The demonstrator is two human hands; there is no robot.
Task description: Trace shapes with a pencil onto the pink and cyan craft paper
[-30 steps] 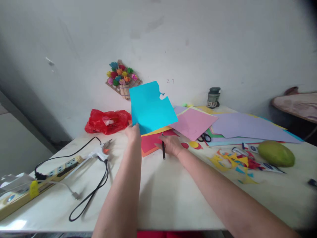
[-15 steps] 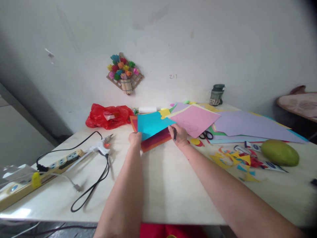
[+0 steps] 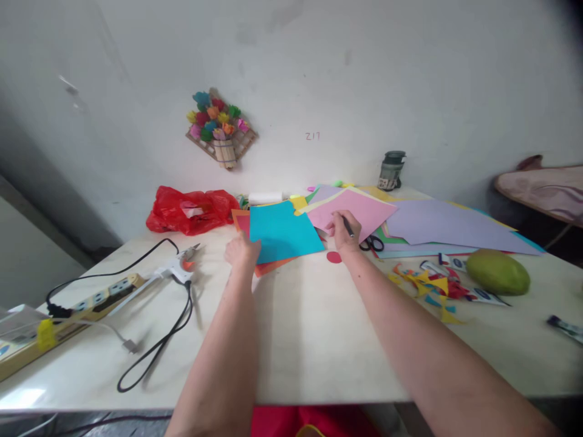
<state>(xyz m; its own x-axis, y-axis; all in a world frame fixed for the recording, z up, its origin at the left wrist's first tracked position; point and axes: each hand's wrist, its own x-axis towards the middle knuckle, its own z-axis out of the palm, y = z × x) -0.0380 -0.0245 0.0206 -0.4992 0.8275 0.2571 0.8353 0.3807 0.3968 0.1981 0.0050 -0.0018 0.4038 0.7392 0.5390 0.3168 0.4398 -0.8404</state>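
A bright blue sheet of paper (image 3: pixel 285 233) lies on top of orange and red sheets (image 3: pixel 276 267). My left hand (image 3: pixel 243 250) is closed at its left edge, with the thumb over the blue. In my right hand (image 3: pixel 345 233) is a black pen (image 3: pixel 348 225), tilted, its lower end toward my wrist. That hand is over the front of a pink sheet (image 3: pixel 364 206), to the right of the blue one. Black-handled scissors (image 3: pixel 372 244) lie just beyond my right wrist, partly under the papers. Beside that wrist rests a red paper circle (image 3: pixel 334 257).
Left are a red plastic bag (image 3: pixel 189 209), a glue gun (image 3: pixel 181 267) with a looped cord and a power strip (image 3: pixel 104 297). To the right lie lilac sheets (image 3: pixel 446 224), coloured scraps (image 3: pixel 435 285), glue tubes (image 3: pixel 487 297) and a green mango-like fruit (image 3: pixel 497 272). A bottle (image 3: pixel 392 171) stands at the back.
The blue sheet's raised front edge has come down flat over the orange and red sheets. My right hand has let go of its corner and moved right, still with the pen.
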